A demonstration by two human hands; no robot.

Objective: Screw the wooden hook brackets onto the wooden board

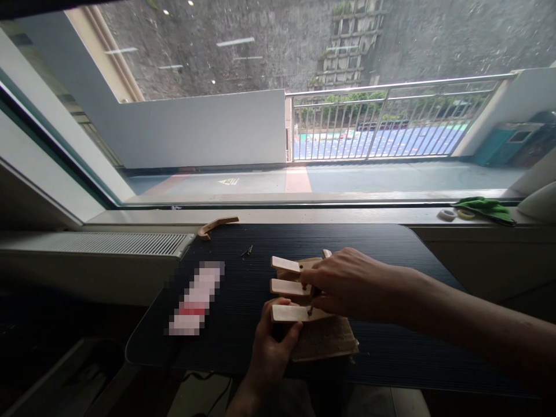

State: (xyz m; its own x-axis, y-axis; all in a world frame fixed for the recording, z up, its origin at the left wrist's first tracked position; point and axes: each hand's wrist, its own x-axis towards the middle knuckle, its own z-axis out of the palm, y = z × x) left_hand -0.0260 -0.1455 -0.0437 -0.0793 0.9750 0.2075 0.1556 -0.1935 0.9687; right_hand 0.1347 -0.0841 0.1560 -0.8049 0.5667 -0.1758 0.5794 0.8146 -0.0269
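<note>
Three pale wooden bars lie side by side across a flat wooden board, their rounded ends jutting out to the left. My left hand is closed around the end of the nearest bar, thumb in front and fingers behind. Above the bars, my right hand pinches a thin dark-shafted tool. Its lower end meets the nearest bar close to a dark spot; my fingers hide most of the tool, so its exact kind is unclear. Dark holes or screw heads show on the other two bars.
On the black table lie a few small screws, a curved wooden piece at the back left edge, and a blurred-out pinkish object. A green cloth and tape rolls rest on the sill by the window.
</note>
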